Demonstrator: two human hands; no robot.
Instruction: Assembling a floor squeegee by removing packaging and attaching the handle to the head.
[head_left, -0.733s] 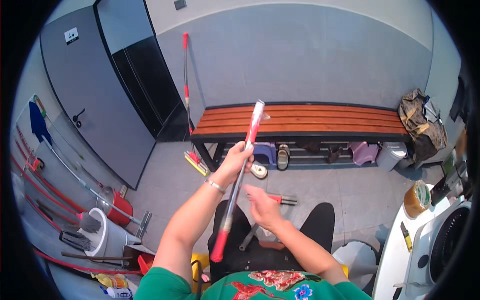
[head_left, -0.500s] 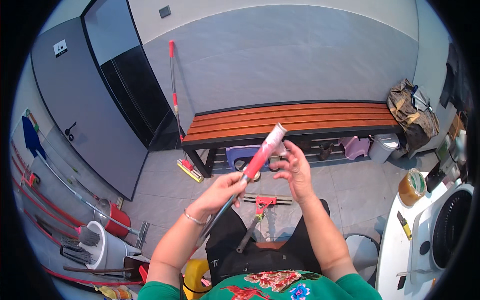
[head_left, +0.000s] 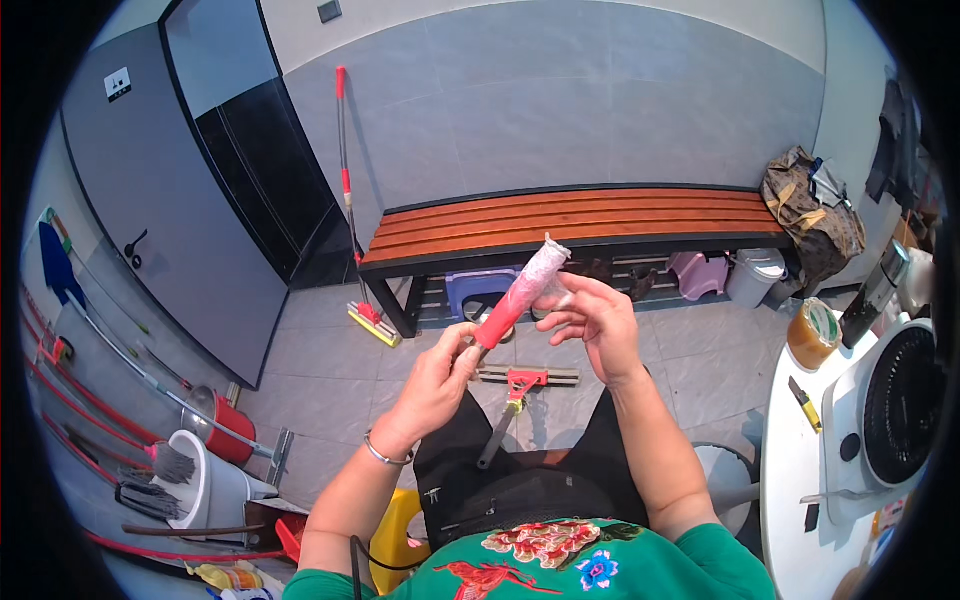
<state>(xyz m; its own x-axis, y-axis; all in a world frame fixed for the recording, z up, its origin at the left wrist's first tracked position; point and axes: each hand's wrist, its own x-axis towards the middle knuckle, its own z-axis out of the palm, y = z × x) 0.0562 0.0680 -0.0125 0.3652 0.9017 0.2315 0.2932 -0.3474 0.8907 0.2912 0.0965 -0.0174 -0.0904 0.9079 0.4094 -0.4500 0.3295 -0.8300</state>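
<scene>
My left hand (head_left: 440,375) is wrapped round a pole just below its red handle grip (head_left: 508,312). The grip slants up and away to the right, its upper part covered in whitish, frayed-looking wrap. The pole below the hand is mostly hidden by my hand and forearm. A loose flap of clear film (head_left: 553,293) sticks out from the grip's right side. My right hand (head_left: 598,325) has its fingertips at this flap, index finger and thumb seeming to pinch it, other fingers loosely curled. Between my legs lies a mop head with a red clamp (head_left: 525,379) and a short grey pole.
A slatted wooden bench (head_left: 580,212) runs along the wall, with stools and a bin beneath. Another mop (head_left: 346,180) leans at its left end. Mops and buckets (head_left: 215,490) crowd the left. At right, a white table (head_left: 790,480) bears a tape roll (head_left: 814,335) and a box cutter (head_left: 804,405).
My left hand has shifted slightly left and up, and the pole beneath it shows less. My right hand has turned, its fingers curling in toward the film at the grip.
</scene>
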